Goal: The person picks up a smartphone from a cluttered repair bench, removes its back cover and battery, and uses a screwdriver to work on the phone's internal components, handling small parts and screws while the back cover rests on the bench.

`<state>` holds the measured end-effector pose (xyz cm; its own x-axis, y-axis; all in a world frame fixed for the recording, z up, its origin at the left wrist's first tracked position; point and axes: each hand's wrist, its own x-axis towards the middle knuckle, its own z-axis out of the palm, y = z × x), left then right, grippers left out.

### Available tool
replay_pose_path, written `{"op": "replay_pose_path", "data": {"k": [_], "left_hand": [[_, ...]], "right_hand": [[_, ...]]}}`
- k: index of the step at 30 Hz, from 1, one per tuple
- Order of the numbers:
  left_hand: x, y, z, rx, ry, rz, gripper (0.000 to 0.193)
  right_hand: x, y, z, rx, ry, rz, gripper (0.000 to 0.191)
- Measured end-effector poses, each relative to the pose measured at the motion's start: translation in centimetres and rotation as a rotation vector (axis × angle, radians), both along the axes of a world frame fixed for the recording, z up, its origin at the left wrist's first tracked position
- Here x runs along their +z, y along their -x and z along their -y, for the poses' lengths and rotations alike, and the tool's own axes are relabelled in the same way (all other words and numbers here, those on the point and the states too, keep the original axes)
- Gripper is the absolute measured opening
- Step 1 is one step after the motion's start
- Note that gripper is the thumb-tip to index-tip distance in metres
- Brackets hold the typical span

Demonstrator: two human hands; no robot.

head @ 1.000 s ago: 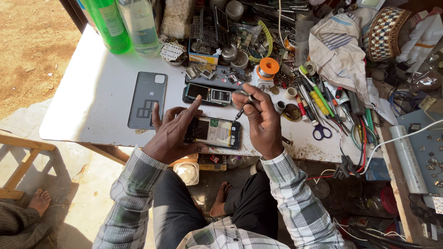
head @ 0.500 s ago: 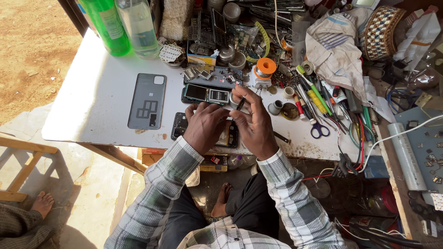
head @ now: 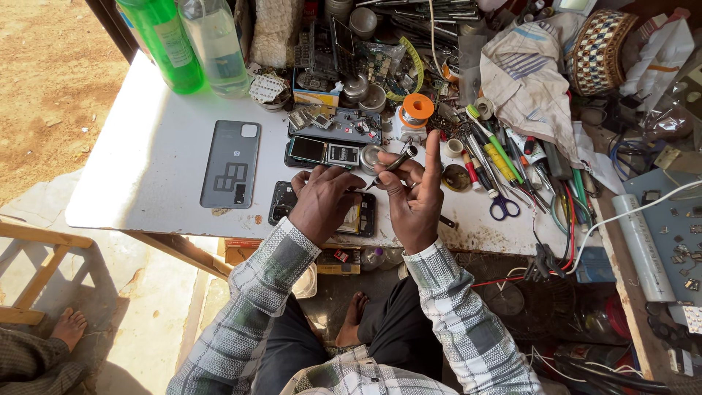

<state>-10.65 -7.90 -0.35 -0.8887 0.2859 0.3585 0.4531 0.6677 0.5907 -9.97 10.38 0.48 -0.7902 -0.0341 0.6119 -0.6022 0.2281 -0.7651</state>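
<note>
White cluttered worktable (head: 146,183), opened black phone (head: 322,212) lying near its front edge with long axis left-right, left hand (head: 325,205) pressed flat on it, right hand (head: 413,197) pinching a slim dark screwdriver (head: 391,164) — tip angled down-left toward the phone, index finger raised — grey phone back cover (head: 230,164) well to the left

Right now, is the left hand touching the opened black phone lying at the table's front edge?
Touching. The head view shows the left hand pressed flat on the opened black phone, covering its middle, while the right hand holds a slim screwdriver above.
</note>
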Motion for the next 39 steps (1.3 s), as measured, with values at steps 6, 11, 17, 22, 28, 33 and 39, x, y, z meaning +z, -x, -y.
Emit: {"op": "replay_pose_path", "data": {"k": [6,11,17,22,28,33,39], "left_hand": [[0.11,0.14,-0.04,-0.004,0.016,0.038,0.019],[-0.23,0.16,0.14,-0.001,0.001,0.035,0.023],[-0.51,0.24,0.01,-0.015,-0.008,0.017,0.024],[-0.31,0.18,0.20,-0.012,-0.014,0.028,0.025],[-0.37,0.31,0.19,-0.013,-0.009,0.029,0.024],[-0.73,0.49,0.24,-0.010,-0.004,-0.010,0.026],[-0.84,0.64,0.22,-0.013,-0.016,-0.001,0.027]], "right_hand": [[0.15,-0.15,0.05,0.000,-0.124,-0.040,0.081],[0.29,-0.22,-0.01,-0.005,-0.046,0.008,0.080],[0.13,-0.20,-0.11,-0.013,-0.058,-0.004,0.079],[0.00,-0.10,-0.05,-0.012,-0.084,-0.005,0.078],[-0.12,-0.23,-0.21,-0.013,-0.090,0.009,0.077],[-0.46,-0.15,-0.19,-0.030,-0.116,-0.011,0.075],[-0.47,-0.40,-0.28,-0.032,-0.125,-0.009,0.074]]}}
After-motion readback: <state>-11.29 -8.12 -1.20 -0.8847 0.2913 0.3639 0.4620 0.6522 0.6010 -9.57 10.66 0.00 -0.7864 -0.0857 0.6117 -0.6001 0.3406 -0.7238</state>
